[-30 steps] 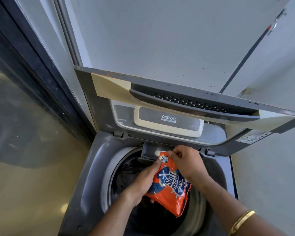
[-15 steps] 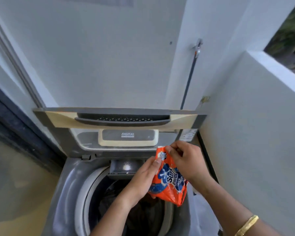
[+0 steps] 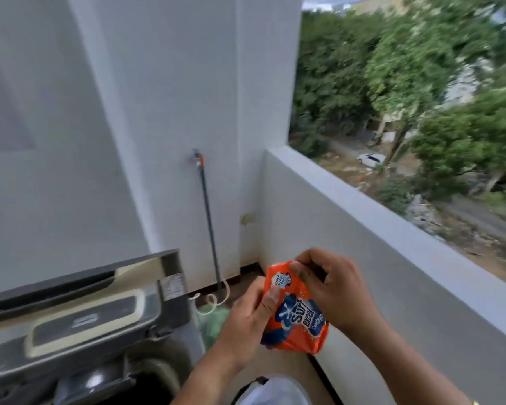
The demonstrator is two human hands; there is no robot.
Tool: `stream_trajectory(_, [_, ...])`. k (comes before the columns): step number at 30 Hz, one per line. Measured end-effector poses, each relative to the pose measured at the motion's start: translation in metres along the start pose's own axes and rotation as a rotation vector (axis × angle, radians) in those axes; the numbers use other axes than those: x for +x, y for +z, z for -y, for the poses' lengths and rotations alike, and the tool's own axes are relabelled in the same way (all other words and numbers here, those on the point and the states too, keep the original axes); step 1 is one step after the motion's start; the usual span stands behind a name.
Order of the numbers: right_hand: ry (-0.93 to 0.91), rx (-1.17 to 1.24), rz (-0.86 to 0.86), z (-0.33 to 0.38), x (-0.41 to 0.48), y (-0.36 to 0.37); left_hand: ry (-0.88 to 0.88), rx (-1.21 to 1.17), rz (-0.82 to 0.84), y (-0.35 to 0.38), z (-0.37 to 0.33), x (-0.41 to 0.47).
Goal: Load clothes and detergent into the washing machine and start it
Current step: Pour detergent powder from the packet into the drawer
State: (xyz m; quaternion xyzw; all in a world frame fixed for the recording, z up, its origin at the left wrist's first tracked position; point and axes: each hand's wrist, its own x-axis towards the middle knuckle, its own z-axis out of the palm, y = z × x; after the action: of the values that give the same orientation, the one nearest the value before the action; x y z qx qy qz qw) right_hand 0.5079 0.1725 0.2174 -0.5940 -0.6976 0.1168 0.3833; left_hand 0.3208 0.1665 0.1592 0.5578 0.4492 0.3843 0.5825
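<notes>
Two hands | left hand grip: holds detergent packet side; right hand grip: pinches its top

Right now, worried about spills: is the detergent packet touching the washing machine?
Apart. The head view shows the detergent packet held well right of the washing machine, a gap between.

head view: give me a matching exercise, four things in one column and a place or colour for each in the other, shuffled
1 detergent packet
2 washing machine lid
3 car
4 pipe

A white, parked on the ground outside
B orange, pinched between left hand and right hand
C grey, raised open at lower left
D dark, running down the wall

Pairs: 1-B, 2-C, 3-A, 4-D
</notes>
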Motion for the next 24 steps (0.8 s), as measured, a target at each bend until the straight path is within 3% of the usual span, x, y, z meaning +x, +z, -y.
stream_trajectory(5, [-0.062,-0.162,-0.148,-0.032,-0.012,-0.115,0.144,0.020,0.132,0.092,-0.041,0.031])
stream_trajectory(10, [0.028,-0.382,-0.398,-0.098,-0.082,-0.271,0.361,0.140,0.373,0.260,-0.086,0.054])
stream_trajectory(14, [0.142,-0.480,-0.520,-0.138,-0.130,-0.353,0.544,0.223,0.515,0.366,-0.109,0.062])
stream_trajectory(19, [0.276,-0.567,-0.588,-0.182,-0.185,-0.418,0.666,0.318,0.610,0.477,-0.121,0.066])
stream_trajectory(24, [0.359,-0.594,-0.537,-0.222,-0.224,-0.442,0.692,0.449,0.668,0.542,-0.108,0.070])
